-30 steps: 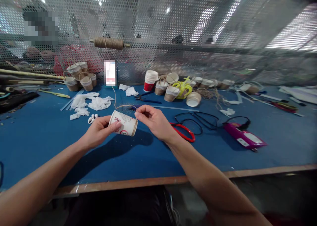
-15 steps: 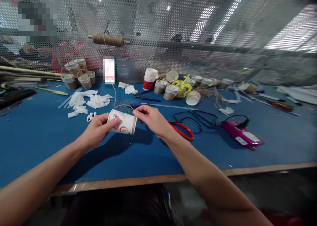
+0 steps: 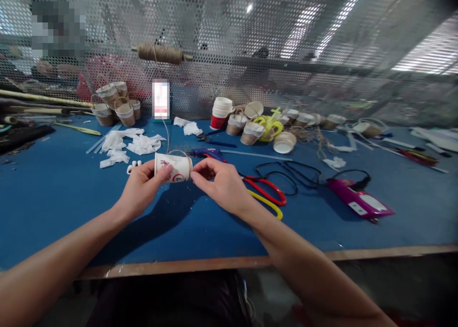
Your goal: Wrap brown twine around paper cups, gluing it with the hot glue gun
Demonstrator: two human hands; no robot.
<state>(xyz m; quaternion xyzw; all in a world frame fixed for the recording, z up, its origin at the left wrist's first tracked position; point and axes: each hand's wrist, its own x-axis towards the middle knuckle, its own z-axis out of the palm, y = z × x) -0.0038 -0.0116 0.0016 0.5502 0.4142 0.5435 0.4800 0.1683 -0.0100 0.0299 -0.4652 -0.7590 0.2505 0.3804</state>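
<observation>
A white paper cup (image 3: 181,164) with red and dark print lies on its side in the air above the table. My left hand (image 3: 145,184) is closed around its left part, thumb on the printed side. Brown twine (image 3: 190,165) circles the cup's right end, and a loose length arcs over the top toward the spool of twine (image 3: 161,53). At that right end my right hand (image 3: 220,181) has its thumb and bent fingers closed against the twine; the fingertips partly hide the contact. Just behind the cup lies a blue glue gun (image 3: 209,153).
Red-handled and yellow-handled scissors (image 3: 268,191) lie by my right forearm, near a purple device (image 3: 359,200) with a black cord. Crumpled white tissue (image 3: 145,144), stacked cups (image 3: 221,112) and twine-covered baskets (image 3: 125,113) stand farther back. A perforated metal screen (image 3: 222,31) rises behind the table.
The right hand's fingertips have moved down along the cup's end with the twine. The cup is more level and a little higher. The camera view has shifted slightly.
</observation>
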